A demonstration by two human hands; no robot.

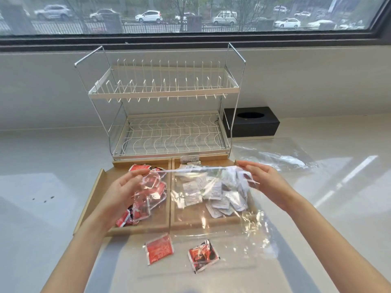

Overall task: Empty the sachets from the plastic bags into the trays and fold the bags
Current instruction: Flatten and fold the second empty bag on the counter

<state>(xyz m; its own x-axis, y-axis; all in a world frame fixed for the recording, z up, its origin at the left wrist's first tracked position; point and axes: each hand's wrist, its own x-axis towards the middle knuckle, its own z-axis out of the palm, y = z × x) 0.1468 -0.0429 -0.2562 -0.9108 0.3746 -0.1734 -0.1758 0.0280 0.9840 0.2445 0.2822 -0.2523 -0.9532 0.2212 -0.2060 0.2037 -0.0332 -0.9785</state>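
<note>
Nearest, on the white worktop, two red sachets lie loose just in front of the trays: one before the left tray, the other a little to its right, under the hanging lower edge of the clear bag. Both hands hold that bag up by its top edge, stretched across the trays. The left hand is over the left tray, its fingers pinched on the bag's left corner; the right hand is over the far right corner of the right tray, its fingers pinched on the bag's right corner. The film sags from the hands down over both trays and reaches the worktop in front of them.

The two wooden trays sit side by side, touching. The left one holds a heap of red sachets; the right one holds a heap of white sachets, seen through the bag.

To the right of the trays, well apart from the held bag, a second clear bag lies flat on the worktop. Just behind the trays stands a two-tier wire rack, its base touching their far edges. Beside the rack's right leg, behind the flat bag, is a black tissue box. Behind all of it, the window shows parked cars.
</note>
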